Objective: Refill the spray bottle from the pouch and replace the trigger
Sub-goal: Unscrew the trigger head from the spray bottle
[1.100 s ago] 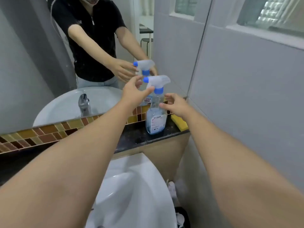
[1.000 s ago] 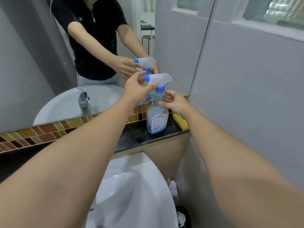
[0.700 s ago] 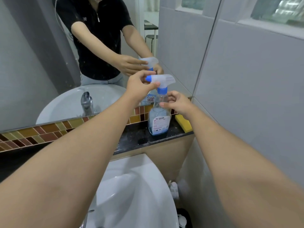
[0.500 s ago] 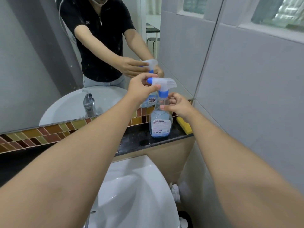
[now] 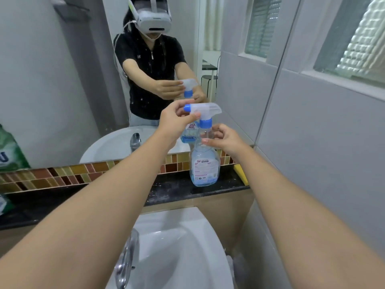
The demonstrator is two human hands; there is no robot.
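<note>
A clear spray bottle (image 5: pixel 205 167) with pale blue liquid low inside stands upright on the black ledge (image 5: pixel 170 190) under the mirror. Its white trigger head (image 5: pixel 206 109), with a blue nozzle and blue collar, sits on the bottle's neck. My left hand (image 5: pixel 177 119) pinches the trigger head near the nozzle. My right hand (image 5: pixel 224 137) curls around the bottle's neck just below the blue collar. A green pouch (image 5: pixel 10 151) shows at the far left edge, partly cut off.
A white basin (image 5: pixel 179 247) with a chrome tap (image 5: pixel 127 261) lies below the ledge. A yellow sponge (image 5: pixel 241 173) rests on the ledge's right end against the grey tiled wall. The mirror (image 5: pixel 83 80) reflects a person in a headset.
My left hand has closed more firmly onto the trigger head and my right hand has moved in onto the bottle's neck. The camera has tilted up, so everything sits lower in view.
</note>
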